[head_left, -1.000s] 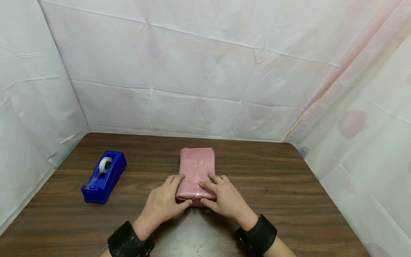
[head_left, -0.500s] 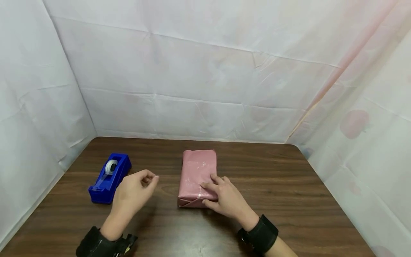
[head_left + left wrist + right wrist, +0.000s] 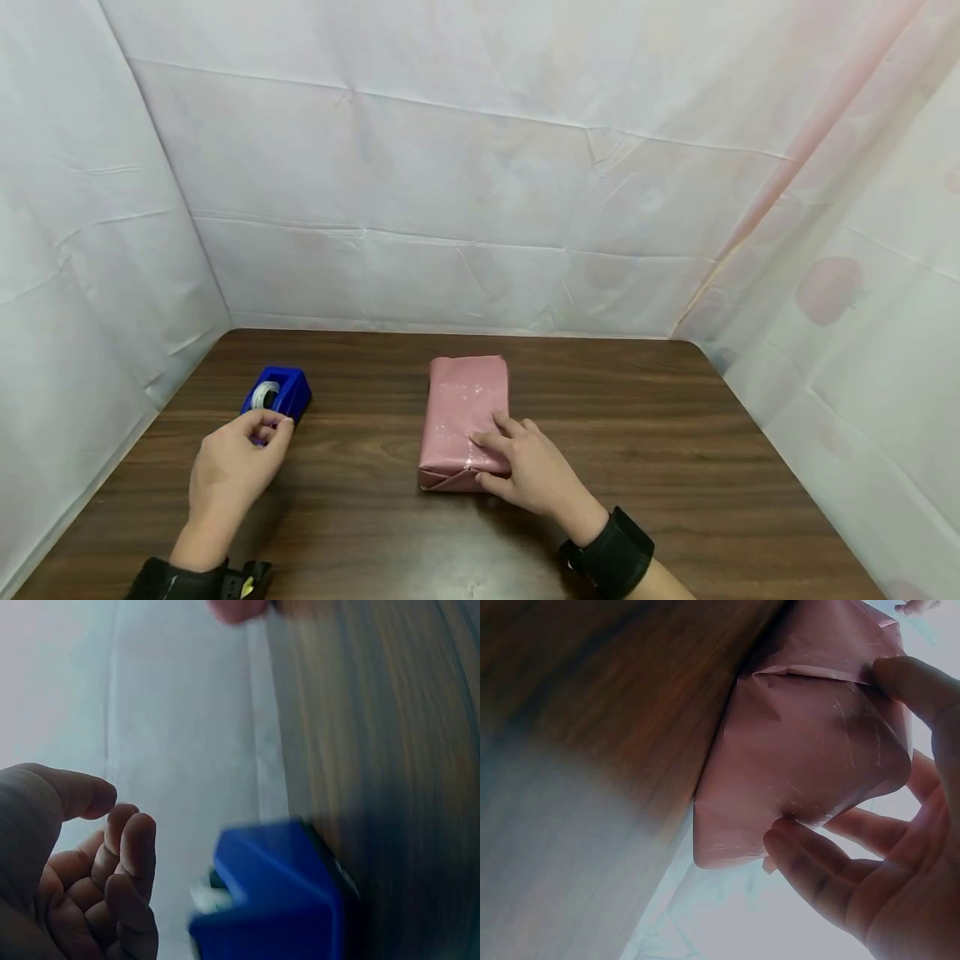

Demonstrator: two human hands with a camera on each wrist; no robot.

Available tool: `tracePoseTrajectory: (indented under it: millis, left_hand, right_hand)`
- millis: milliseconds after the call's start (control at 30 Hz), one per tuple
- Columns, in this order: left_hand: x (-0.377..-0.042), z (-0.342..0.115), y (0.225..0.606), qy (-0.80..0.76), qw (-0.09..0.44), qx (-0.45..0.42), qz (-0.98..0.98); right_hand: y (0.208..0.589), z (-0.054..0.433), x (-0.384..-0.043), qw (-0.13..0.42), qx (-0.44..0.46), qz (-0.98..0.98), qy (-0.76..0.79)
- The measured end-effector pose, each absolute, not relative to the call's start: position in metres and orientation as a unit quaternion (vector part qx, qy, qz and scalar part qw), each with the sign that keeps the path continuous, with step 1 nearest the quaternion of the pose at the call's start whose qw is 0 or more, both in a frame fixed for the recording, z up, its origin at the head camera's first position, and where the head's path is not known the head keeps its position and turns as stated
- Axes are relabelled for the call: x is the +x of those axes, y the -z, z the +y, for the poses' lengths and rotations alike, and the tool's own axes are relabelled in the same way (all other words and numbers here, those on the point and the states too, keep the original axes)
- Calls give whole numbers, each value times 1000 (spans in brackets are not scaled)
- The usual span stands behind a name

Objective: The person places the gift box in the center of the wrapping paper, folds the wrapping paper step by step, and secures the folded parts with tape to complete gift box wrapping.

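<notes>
A box wrapped in shiny pink paper (image 3: 461,400) lies on the table. My right hand (image 3: 536,467) holds it at the near right corner, thumb at the near end and fingers on top. The right wrist view shows the folded end of the pink box (image 3: 802,750) between thumb and fingers. To the left, my left hand (image 3: 236,462) hovers just in front of a blue tape dispenser (image 3: 297,393) and hides its front part. Its fingers are loosely bent with nothing visible between them. In the left wrist view, the tape dispenser (image 3: 270,900) is blurred and apart from the fingers.
The brown wood-grain table (image 3: 675,483) bears the box and dispenser. White sheets (image 3: 450,167) stand along its back and both sides. Each wrist wears a black band (image 3: 615,550).
My left hand has let go of the pink box and moved left to the tape dispenser. The right hand has stayed on the box. The view has shifted slightly.
</notes>
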State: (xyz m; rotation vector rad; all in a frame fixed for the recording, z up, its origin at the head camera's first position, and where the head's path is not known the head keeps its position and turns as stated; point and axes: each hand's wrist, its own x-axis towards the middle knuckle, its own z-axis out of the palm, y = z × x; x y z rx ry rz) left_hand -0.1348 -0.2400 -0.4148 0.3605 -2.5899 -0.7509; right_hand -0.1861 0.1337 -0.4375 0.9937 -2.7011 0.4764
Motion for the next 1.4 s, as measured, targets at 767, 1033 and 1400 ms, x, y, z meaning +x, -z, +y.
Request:
tracePoseTrajectory:
  millis: [767,1033,1400]
  left_hand:
    - [-131,-288,420,240,89,269,-928]
    - [-133,-293,421,265,75,277,-920]
    - [-134,-295,420,306,40,260,-915]
  right_hand:
    - [438,130,-188,126,339,-918,-165]
    - [441,128,-189,124,340,-918,-163]
    - [441,126,-189,128,344,-916,-164]
